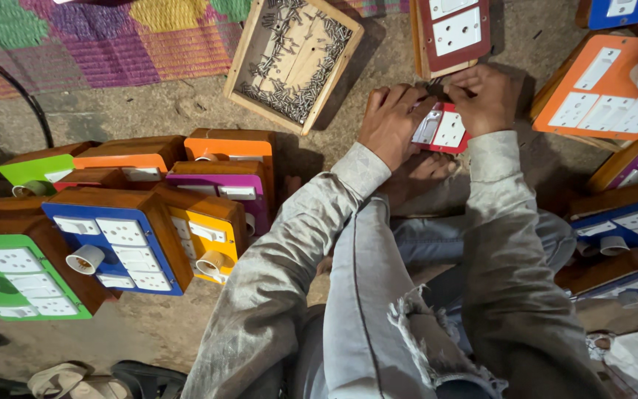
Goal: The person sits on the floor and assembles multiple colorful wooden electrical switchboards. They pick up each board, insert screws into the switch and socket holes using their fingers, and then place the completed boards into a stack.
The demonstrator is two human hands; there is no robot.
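Switchboard (443, 128): small red plate w/ white switch + socket modules, tilted; gripped betw both hands; left hand (391, 122) curled over its left edge, right hand (484, 97) clenched at top-right corner; held above bare foot (421, 171); dusty concrete floor (156, 329); wooden screw tray (295, 60) just ahead-left; coloured boards (116, 244) at left.

No packages, labels, signs or screens visible in the head view. Nearest to a container: open shallow wooden tray (241, 70), rectangular, pale wood, upper centre of the frame, lying on the floor at a tilt and holding loose silver screws (293, 100). No printed wrapper, tag or display seen on it or anywhere else.
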